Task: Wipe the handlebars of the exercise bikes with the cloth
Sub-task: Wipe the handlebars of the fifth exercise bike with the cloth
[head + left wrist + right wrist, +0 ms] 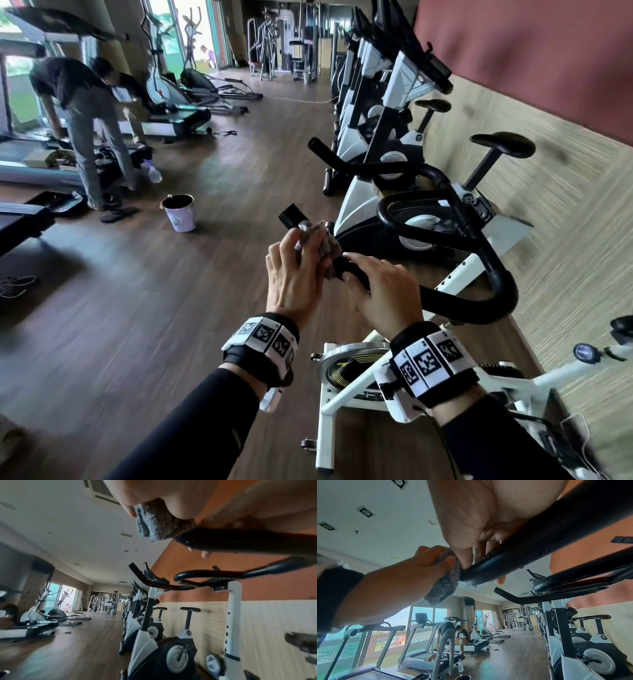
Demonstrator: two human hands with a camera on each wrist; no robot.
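Cloth (325, 245) wraps handlebar (479, 260) inside left hand (294, 274) fingers (310, 241).

One cloth (323, 245) is wrapped on one black handlebar (462, 301), with two hands on that bar: the left hand (296, 274) and the right hand (383, 294). Left of the handlebar stand one bucket (180, 212) and one spray bottle (153, 173) on the floor. Beyond the bucket are two people (82, 113), one bending and one crouching. Behind the handlebar runs one row of exercise bikes (387, 137); two black saddles (503, 144) show clearly, and the farther bikes overlap too much to count. Two ellipticals (161, 82) stand far left of the row.
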